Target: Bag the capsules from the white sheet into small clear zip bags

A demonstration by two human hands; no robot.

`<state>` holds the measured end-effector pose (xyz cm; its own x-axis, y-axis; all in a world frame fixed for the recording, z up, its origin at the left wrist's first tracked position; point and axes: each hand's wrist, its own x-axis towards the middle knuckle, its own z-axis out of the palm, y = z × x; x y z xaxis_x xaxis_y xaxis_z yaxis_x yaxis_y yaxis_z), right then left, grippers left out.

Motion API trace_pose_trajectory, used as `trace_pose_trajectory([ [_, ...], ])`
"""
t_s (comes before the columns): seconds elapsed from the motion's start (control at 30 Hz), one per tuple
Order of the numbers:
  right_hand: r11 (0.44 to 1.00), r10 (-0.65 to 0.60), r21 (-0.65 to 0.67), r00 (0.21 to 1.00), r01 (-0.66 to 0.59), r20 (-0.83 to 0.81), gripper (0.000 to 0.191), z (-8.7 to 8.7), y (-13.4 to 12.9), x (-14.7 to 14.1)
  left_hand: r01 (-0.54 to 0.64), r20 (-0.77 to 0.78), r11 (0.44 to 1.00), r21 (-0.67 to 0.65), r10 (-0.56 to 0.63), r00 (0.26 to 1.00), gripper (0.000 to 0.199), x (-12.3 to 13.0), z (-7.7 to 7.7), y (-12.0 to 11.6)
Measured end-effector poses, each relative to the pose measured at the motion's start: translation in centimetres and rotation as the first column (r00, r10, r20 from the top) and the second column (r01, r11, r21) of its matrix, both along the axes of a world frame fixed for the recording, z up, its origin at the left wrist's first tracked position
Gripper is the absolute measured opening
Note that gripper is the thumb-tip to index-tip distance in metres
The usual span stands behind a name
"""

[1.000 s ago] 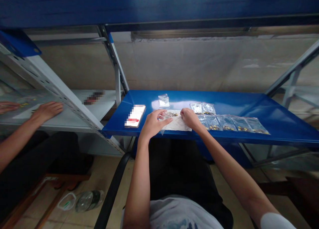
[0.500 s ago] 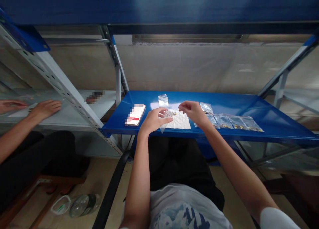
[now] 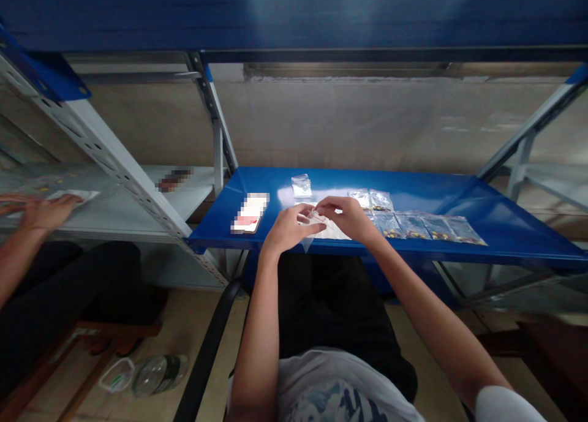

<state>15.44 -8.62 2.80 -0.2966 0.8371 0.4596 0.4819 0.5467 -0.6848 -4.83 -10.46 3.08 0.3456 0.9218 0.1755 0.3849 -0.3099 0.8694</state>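
Left hand, fingers loosely curled, held a clear bag over a white cloth on the blue worktop. Right hand, fingers pinched at the bag, contents unclear. Filled packets lay rightward.

- Exposure: you have moderate, cool indoor light; the source is out of view.
- Glare: you will find pale reflections on the blue tabletop, bright glints on the filled bags and a hazy sheen on the upper shelf.
- Highlights: your phone reads near white, partly pixelated.
- Shadow: below the tabletop you lose detail in the dark trousers.
- Sharpness: between your left hand and right hand, fine detail is soft; the clear bag is faint. Your far-left edge is blurred.
- Geometry: you see wide-angle stretching, with slanted uprights toward both sides.
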Motion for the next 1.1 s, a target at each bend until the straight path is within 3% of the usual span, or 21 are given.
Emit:
trace_pose_trajectory([
  [0.1,0.993,-0.116,0.032,0.993,0.116,0.004,0.020,-1.3,1.6,1.2,-0.041,0.001,0.999,0.000,0.041,0.999,0.052,-0.2,-0.1,0.0],
  [0.2,0.963,-0.269,0.036,0.947,0.267,0.175,0.022,-3.6,3.4,2.4,-0.097,-0.017,0.995,-0.005,0.097,0.995,0.057,-0.5,-0.4,0.1],
  [0.4,0.956,-0.294,0.099,0.872,0.278,0.391,0.025,-6.8,4.7,2.6,-0.156,-0.025,0.988,-0.004,0.156,0.987,0.056,-0.9,-0.5,0.4],
  [0.77,0.940,-0.330,0.077,0.827,0.332,0.455,0.023,-7.5,5.3,1.2,-0.177,-0.032,0.984,0.013,0.178,0.984,0.056,-1.4,-1.1,0.9],
  [1.1,0.963,-0.257,0.056,0.832,0.265,0.492,0.022,-7.5,6.5,1.7,-0.169,-0.047,0.985,0.025,0.170,0.984,0.055,-1.2,-1.0,0.7],
])
